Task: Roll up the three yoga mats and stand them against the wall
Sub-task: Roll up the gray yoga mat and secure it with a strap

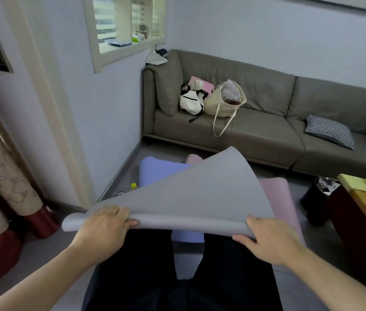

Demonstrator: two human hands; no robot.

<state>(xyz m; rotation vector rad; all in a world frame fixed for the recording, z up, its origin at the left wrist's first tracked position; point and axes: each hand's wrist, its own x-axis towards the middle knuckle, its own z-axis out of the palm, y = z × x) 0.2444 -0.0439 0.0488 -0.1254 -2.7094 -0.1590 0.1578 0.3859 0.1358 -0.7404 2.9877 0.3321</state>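
Left hand grips grey mat at its folded near edge, fingers curled under | right hand grips same edge | grey mat lifted, hiding most of blue mat and pink mat on floor | mats' far ends cut off near sofa

A home living room — grey sofa, bags, checked cushion.
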